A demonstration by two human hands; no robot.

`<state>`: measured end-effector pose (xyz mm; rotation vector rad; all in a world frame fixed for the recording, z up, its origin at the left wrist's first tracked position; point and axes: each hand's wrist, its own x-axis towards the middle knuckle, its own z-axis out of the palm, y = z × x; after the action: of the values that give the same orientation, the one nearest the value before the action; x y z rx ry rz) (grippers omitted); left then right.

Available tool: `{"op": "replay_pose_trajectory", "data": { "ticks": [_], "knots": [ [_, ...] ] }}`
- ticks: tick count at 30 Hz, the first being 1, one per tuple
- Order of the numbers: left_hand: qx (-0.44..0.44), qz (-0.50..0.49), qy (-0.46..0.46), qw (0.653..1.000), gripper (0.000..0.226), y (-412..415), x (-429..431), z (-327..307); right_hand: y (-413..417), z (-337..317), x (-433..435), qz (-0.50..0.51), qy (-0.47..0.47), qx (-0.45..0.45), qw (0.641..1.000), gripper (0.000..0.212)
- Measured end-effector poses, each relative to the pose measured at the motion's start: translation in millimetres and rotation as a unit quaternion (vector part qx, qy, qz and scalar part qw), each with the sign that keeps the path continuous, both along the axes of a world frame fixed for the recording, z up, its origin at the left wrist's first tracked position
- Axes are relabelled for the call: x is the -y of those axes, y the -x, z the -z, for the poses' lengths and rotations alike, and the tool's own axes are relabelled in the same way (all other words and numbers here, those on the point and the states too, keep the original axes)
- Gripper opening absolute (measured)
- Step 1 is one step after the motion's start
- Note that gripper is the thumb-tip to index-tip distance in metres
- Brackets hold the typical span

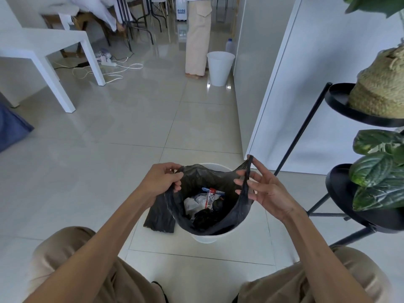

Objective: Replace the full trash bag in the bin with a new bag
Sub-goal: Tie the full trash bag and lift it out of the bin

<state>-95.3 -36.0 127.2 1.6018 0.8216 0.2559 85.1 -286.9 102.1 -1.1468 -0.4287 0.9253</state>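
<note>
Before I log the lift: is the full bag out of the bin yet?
No, the bag sits in the bin, with the left hand and right hand gripping its rim.

The person wears loose trousers of light tan woven cloth [72, 270], which lie in soft folds over both thighs and knees, the left leg filling the lower left corner of the view and the right leg [328, 281] the lower right. Both forearms are bare along their whole visible length, down to the bare left hand [161, 182] and the bare right hand [266, 193]. A thin dark strip [160, 288] shows at the inner edge of the left trouser leg; what it is cannot be told.
</note>
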Motion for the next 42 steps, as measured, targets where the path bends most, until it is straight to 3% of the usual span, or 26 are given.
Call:
{"op": "replay_pose_trajectory", "data": {
  "ticks": [3,5,8,12,15,20,23,26,30,34,42],
  "knots": [
    [-0.002,0.008,-0.068,0.998,0.020,-5,-2,-13,-6,-16,-2,-0.016,0.036,0.051,0.998,0.083],
    [-0.053,0.022,-0.139,0.989,0.010,-8,-4,-16,-7,-28,-6,-0.026,0.047,0.074,0.996,0.084],
    [-0.126,0.043,-0.171,0.976,0.010,-6,-6,-14,-4,-42,-12,-0.011,0.064,0.090,0.994,0.070],
    [-0.017,-0.042,-0.140,0.989,0.015,-6,-3,-16,2,-62,-17,0.064,0.121,0.179,0.974,0.028],
    [0.087,-0.122,-0.111,0.983,0.019,-14,2,-18,5,-67,-21,0.156,0.109,0.258,0.947,0.016],
    [0.163,-0.141,-0.034,0.976,0.015,-27,12,-19,13,-73,-31,0.165,0.117,0.325,0.924,0.013],
    [0.194,-0.107,-0.008,0.975,0.016,-33,22,-27,15,-82,-35,0.160,0.045,0.276,0.947,0.018],
    [0.220,-0.019,-0.001,0.975,0.011,-42,32,-31,17,-82,-40,0.124,0.058,0.266,0.954,0.028],
    [0.211,0.054,-0.039,0.975,0.030,-51,37,-31,23,-79,-42,0.095,0.052,0.287,0.952,0.040],
    [0.168,0.085,-0.101,0.977,0.054,-56,37,-26,20,-70,-43,0.140,0.086,0.380,0.910,0.039],
    [0.140,0.174,-0.206,0.953,0.064,-63,36,-23,21,-72,-59,0.189,0.060,0.346,0.917,0.043]
  ]
}}
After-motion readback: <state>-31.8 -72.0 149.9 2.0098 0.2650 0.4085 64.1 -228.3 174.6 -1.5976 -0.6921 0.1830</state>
